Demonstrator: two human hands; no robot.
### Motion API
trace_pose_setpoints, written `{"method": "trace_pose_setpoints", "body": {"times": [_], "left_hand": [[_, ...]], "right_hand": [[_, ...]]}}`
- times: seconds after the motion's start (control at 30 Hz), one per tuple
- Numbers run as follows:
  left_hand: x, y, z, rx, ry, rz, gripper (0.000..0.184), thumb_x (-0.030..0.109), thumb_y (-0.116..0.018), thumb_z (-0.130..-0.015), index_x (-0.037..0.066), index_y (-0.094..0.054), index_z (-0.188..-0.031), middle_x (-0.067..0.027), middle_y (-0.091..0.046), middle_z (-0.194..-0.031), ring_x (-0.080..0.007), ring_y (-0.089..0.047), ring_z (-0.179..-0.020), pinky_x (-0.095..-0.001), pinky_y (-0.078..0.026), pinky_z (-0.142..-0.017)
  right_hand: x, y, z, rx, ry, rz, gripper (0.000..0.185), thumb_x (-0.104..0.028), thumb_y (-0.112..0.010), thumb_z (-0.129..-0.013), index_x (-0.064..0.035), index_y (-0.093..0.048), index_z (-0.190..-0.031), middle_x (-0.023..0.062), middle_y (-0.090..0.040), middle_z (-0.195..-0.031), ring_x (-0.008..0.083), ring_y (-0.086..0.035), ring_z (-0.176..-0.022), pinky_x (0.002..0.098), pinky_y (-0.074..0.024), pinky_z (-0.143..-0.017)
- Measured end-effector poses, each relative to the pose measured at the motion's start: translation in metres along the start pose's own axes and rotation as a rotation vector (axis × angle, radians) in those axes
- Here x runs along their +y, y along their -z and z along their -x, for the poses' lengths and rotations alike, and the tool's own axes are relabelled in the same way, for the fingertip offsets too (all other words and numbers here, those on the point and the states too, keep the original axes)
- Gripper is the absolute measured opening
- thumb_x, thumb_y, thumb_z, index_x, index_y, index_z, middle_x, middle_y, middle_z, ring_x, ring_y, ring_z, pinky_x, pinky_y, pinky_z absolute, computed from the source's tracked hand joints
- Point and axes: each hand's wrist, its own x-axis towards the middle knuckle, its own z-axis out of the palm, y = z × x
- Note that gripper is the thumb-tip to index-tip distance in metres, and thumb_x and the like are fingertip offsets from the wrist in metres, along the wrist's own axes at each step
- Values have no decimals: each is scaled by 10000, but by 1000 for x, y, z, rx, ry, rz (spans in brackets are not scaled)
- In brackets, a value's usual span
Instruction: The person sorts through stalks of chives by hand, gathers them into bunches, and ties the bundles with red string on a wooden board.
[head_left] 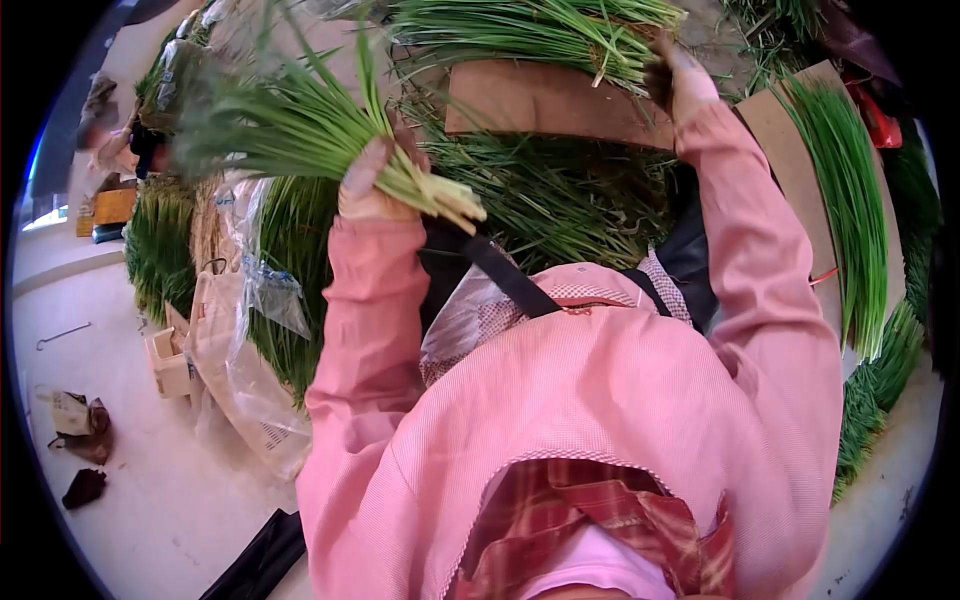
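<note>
My left hand (372,182) is wrapped around a bunch of green chives (310,130), raised at the upper left. Its pale cut ends point right and down, and its leaf tips are blurred to the left. My right hand (683,80) is at the right end of a pile of chives (530,38), close to the stem ends. Its dark fingers look apart, and no bunch shows in them. The pile lies across a brown board (550,100) in front of me.
Loose green leaves (570,195) cover the area before my lap. More chives (845,210) lie on a board at the right. At the left are plastic bags (270,300), a small wooden box (168,362) and a metal hook (62,336). Another person (115,145) is at far left.
</note>
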Motion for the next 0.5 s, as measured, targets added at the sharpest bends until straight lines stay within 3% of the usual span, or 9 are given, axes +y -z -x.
{"method": "trace_pose_setpoints", "body": {"times": [0.03,0.13,0.17,0.23,0.27,0.3,0.4,0.47,0.5], "left_hand": [[1,0,-10,-26,-15,-71,352,92,-618,-719,42,-500,-1047,-68,-552,-816,-177,-532,-690,-327,-458,-624],[-12,-7,-35,-92,279,35,385,63,-601,-717,50,-474,-1081,-84,-551,-810,-207,-551,-707,-344,-471,-632],[-30,-12,-41,4,184,-15,438,9,-618,-688,75,-466,-1094,-86,-555,-828,-221,-560,-724,-355,-476,-647],[-57,3,-57,-134,340,66,473,-28,-640,-657,99,-478,-1083,-84,-560,-853,-229,-566,-745,-361,-486,-652],[-69,1,-53,-159,285,-24,466,-16,-654,-649,96,-487,-1069,-83,-562,-849,-231,-569,-734,-357,-491,-637],[-76,-15,-42,-157,284,-101,468,-3,-668,-638,92,-492,-1061,-81,-564,-835,-232,-569,-715,-352,-494,-622],[-102,-34,-34,-265,242,-551,399,54,-676,-650,61,-522,-1019,-70,-581,-826,-205,-568,-719,-330,-491,-633],[-133,-18,-34,-337,198,-620,377,50,-680,-645,42,-543,-996,-58,-591,-886,-174,-564,-794,-317,-480,-693],[-144,-16,-24,-285,255,-386,435,18,-701,-603,41,-540,-1007,-50,-589,-916,-169,-561,-820,-316,-477,-710]], "right_hand": [[8,6,12,8,10,122,180,-279,-591,-787,-106,-572,-833,-12,-523,-611,92,-476,-502,212,-356,-401],[28,11,59,-460,-57,432,273,-313,-581,-787,-95,-575,-950,-1,-548,-673,89,-500,-559,205,-383,-460],[31,3,70,-536,-131,487,299,-324,-579,-786,-91,-571,-975,4,-554,-702,87,-501,-580,205,-388,-479],[31,-8,80,-640,-191,350,337,-321,-585,-783,-74,-545,-1009,18,-557,-758,87,-499,-611,203,-392,-524],[25,-9,76,-738,-246,398,452,-313,-607,-767,-53,-485,-1116,37,-553,-856,112,-514,-735,233,-421,-649],[26,-10,73,-730,-246,392,452,-313,-607,-767,-53,-485,-1116,37,-553,-856,112,-514,-735,233,-421,-649],[24,-28,72,-998,-84,307,617,-303,-645,-729,-41,-392,-1226,79,-513,-1083,143,-449,-1021,281,-351,-874],[23,-37,69,-1053,-84,272,641,-244,-682,-677,-40,-407,-1219,97,-486,-1174,167,-436,-1098,303,-343,-917],[18,-39,68,-1051,-71,281,641,-244,-682,-677,-40,-407,-1219,97,-486,-1174,167,-436,-1098,303,-343,-917]]}}
